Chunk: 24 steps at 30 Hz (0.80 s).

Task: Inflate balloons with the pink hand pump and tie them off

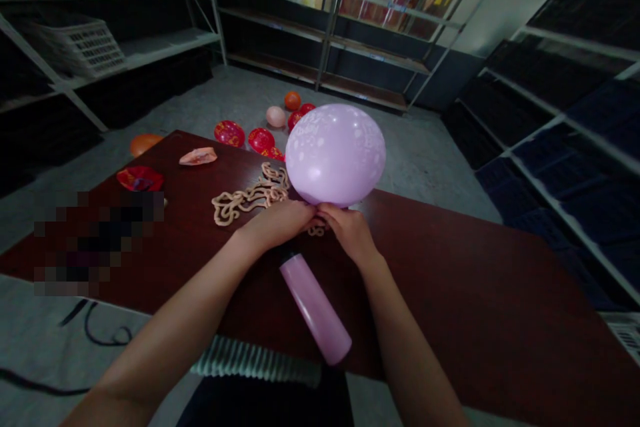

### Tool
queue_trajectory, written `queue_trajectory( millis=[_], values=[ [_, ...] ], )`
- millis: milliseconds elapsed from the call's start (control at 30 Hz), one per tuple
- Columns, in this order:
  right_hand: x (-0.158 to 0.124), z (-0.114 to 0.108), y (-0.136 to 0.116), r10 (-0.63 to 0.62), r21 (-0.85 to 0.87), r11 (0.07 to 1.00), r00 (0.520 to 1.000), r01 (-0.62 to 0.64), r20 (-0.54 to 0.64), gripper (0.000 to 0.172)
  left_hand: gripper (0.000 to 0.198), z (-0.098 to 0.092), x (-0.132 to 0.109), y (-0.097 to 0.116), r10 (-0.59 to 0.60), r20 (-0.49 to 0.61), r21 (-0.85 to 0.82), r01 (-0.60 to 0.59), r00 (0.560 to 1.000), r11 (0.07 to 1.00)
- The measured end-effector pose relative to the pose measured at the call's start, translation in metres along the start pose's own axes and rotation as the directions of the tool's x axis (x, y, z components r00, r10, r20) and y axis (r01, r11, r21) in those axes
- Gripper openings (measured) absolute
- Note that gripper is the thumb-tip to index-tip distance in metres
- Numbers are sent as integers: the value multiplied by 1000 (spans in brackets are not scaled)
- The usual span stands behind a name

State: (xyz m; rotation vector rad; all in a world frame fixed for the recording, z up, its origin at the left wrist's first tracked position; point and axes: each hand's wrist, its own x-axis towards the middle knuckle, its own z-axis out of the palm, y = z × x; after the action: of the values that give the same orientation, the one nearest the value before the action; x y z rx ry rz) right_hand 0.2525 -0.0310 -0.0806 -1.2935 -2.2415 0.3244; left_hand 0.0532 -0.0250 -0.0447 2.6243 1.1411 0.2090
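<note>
A large inflated lilac balloon (pixel 335 153) with pale printed marks stands above the table in front of me, its neck end toward me. My left hand (pixel 296 217) and my right hand (pixel 346 225) meet at its underside, fingers pinched together around the neck. The neck itself is mostly hidden by the fingers. Behind and left of my hands lies a tangled heap of beige, cord-like strands (pixel 245 200); a bit of it also shows under my fingers. Below my hands a pink cylinder with a black tip (pixel 316 310), like a hand balloon pump, lies slanted between my forearms.
On the dark red table (pixel 450 280) lie a limp red balloon (pixel 141 178) and a limp peach balloon (pixel 199 156). Several inflated balloons, including a red one (pixel 229 134) and an orange one (pixel 293 101), rest on the floor beyond. Metal shelves (pixel 325 33) stand around.
</note>
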Motion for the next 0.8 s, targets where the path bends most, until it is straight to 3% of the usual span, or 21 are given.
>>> queue_trajectory(
  millis=[167, 333, 500, 633, 700, 800],
  values=[
    [-2, -6, -4, 0, -47, 999, 999, -2, -41, 25, 32, -4, -5, -10, 100, -135, -182, -124, 986, 975],
    [-1, -3, -6, 28, 23, 999, 998, -27, -57, 25, 25, -9, -5, -17, 152, -347, -96, -196, 926, 976],
    [-1, -5, -8, 59, 94, 994, 995, -51, -82, 26, 31, -7, -6, -12, 115, -511, -101, -192, 852, 976],
    [0, -7, -7, 170, 314, 944, 968, -106, -184, 29, 37, -7, -6, -16, 15, -594, -255, -206, 804, 945],
    [2, -7, -5, 249, 447, 885, 942, -128, -223, 30, 37, -7, -5, -20, -63, -554, -325, -146, 830, 934],
    [3, -7, -3, 349, 579, 801, 904, -151, -247, 31, 21, -1, -4, -24, -53, -363, -312, -68, 930, 948]
  ],
)
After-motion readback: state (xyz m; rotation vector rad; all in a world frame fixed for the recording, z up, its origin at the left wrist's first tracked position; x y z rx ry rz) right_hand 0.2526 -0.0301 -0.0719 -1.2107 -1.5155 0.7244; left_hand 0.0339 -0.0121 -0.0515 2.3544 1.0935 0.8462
